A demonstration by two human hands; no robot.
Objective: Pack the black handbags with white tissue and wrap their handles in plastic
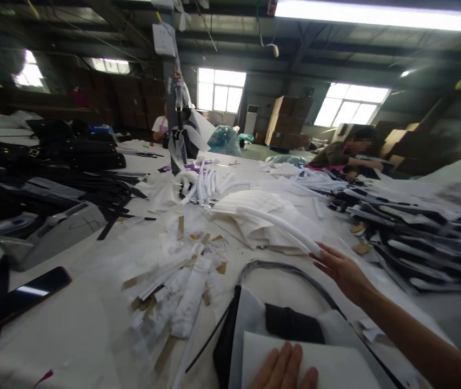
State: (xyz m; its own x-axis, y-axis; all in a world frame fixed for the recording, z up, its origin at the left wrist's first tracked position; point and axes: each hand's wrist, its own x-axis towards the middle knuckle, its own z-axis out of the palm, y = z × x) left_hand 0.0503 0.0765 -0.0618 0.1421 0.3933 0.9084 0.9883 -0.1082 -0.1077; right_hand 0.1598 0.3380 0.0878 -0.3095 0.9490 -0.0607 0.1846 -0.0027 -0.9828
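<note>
My left hand (285, 370) lies flat, fingers stretched, on a white sheet (331, 359) at the bottom of the view. The sheet rests on a black and grey bag piece (250, 310) with a curved handle (279, 265) arching away from me. My right hand (343, 273) reaches in from the right, its fingertips around the near end of a long white tube-like strip (274, 220). Its palm and thumb are partly hidden. The strip bends across a stack of white sheets (262, 237).
Paper and tan scraps (189, 292) lie left of the bag piece, near a dark phone (23, 300). Black pieces are heaped left (88, 197) and right (412, 237). More white tubes (206, 183) sit by a post (171, 108). Another person (343, 154) leans over the table's far right.
</note>
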